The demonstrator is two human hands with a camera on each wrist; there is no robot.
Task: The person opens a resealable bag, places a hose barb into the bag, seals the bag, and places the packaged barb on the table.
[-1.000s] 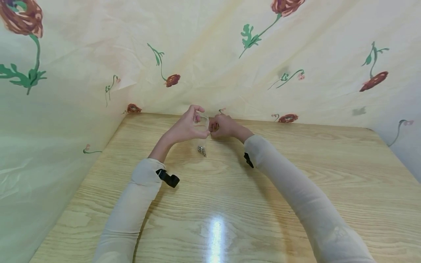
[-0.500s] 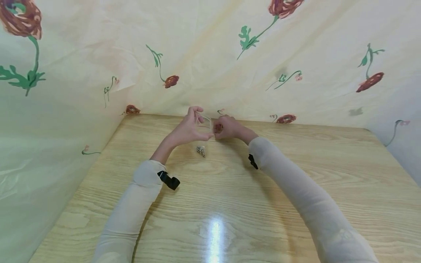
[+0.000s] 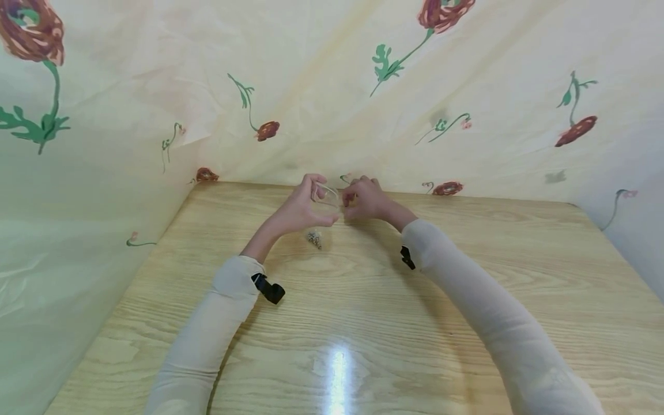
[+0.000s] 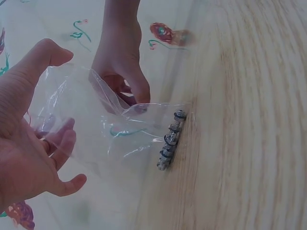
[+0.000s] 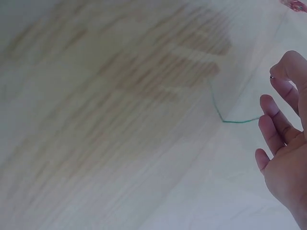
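My left hand (image 3: 298, 210) holds a clear plastic bag (image 4: 91, 112) by its mouth, thumb and fingers spread wide so the rim stands stretched. Low in the bag lies a cluster of small silver metal pieces (image 4: 170, 140) with dark rings, near the tabletop; their exact kind is hard to tell. Just right of the bag's mouth is my right hand (image 3: 369, 200), thumb and forefinger brought together. A tiny dark-tipped piece (image 5: 271, 77) shows at that pinch in the right wrist view, mostly hidden by the fingers.
The wood-grain table (image 3: 332, 300) reaches back to a hanging cloth (image 3: 321, 104) printed with flowers, close behind both hands. Cloth also hangs along the left side. A bright light reflection (image 3: 338, 380) lies on the table's near part.
My right hand has drawn a little to the right, away from the bag's mouth, its fingers lifting slightly. The left hand has shifted slightly right, still holding the bag.
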